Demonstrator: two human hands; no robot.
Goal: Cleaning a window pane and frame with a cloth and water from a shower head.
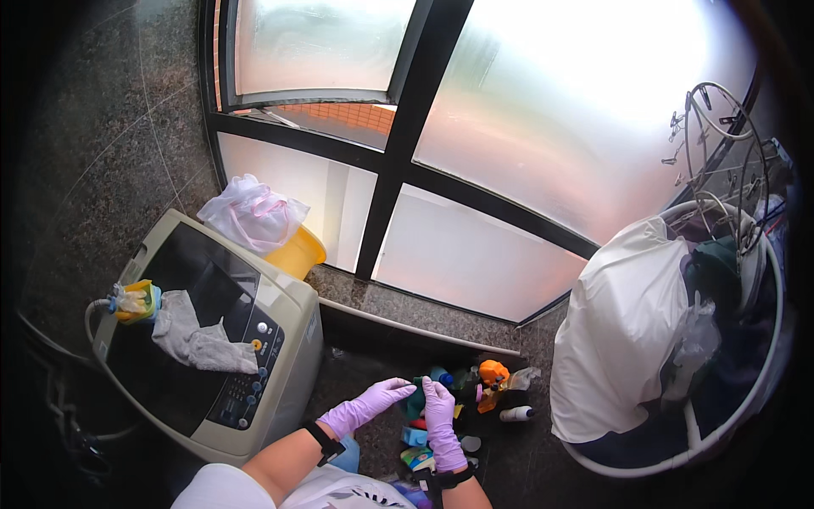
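Note:
My left hand (375,399), in a lilac glove, reaches across from the left with its fingertips pinched together. My right hand (439,402), gloved alike, comes up from below with thumb and fingers pinched close to the left fingertips. Between them hangs a dark green item (414,402), its upper edge at my fingertips; whether it is cloth or plastic cannot be made out. Below and around my hands, bottles and packs stand on the dark floor: a blue-capped bottle (444,379), an orange container (493,371), a white bottle (516,414) and a light blue carton (414,436).
On the left, a top-loading washing machine (299,375) carries a grey rag (184,327) and a small yellow container (141,299). Behind it is a yellow bucket (299,254) with a white bag (254,213). To the right stands a large round-rimmed basket (636,472) with a white cloth (617,337).

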